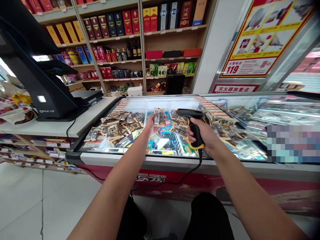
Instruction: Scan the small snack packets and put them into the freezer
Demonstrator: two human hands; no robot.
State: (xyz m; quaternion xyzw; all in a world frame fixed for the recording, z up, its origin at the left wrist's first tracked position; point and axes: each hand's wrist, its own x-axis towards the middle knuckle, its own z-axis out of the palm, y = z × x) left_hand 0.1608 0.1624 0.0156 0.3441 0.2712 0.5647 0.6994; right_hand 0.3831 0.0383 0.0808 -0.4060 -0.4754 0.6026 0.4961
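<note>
My left hand (149, 125) is closed on a small snack packet (159, 116), held upright above the glass top of a chest freezer. In my right hand (202, 132) is a black and yellow barcode scanner (190, 114), its head pointing left toward the packet. The scanner's cord hangs from the handle and runs down across the freezer front. Many similar brown and clear packets (120, 128) lie heaped on the glass left of my left hand. More snack packets (223, 128) are piled to the right of the scanner.
The chest freezer (100, 156) spans the area before me. At left, a counter (62, 128) carries a black weighing and checkout machine (55, 96) and a white bowl (18, 115). Shelves (120, 38) of boxes and bottles stand behind. A fire-safety poster (265, 40) hangs at right.
</note>
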